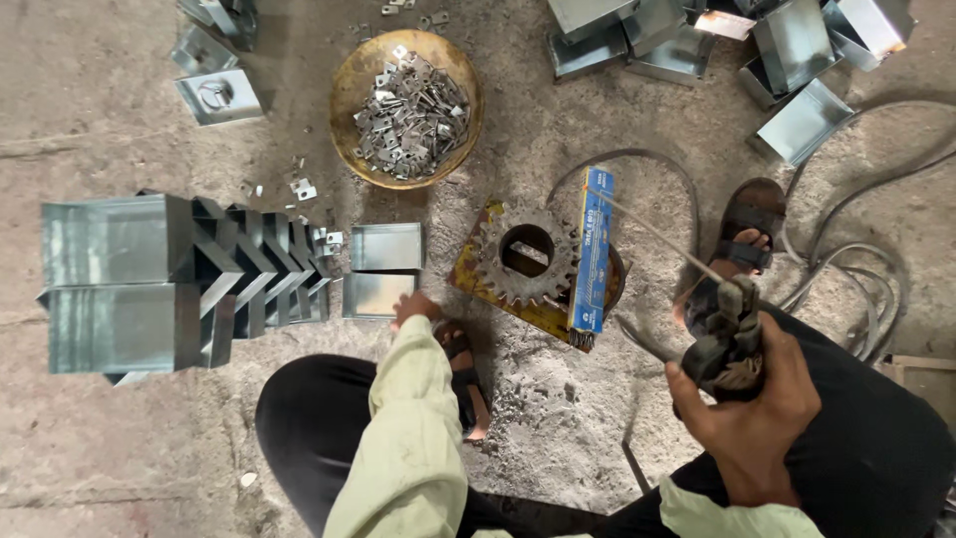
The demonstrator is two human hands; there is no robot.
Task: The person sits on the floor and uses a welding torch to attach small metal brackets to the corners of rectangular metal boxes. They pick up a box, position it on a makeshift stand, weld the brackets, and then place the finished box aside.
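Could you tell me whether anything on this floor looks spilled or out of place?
Yes: a few small metal brackets lie loose on the concrete, outside the round bowl that holds the rest. More lie scattered above it. The blue electrode box sits tilted across the gear sprocket, not flat.

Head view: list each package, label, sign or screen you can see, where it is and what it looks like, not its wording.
Long box: the only package; narrow, blue with yellow edges, lying across the toothed gear and yellow plate, beyond the right hand gripping an electrode holder.
No signs or screens.
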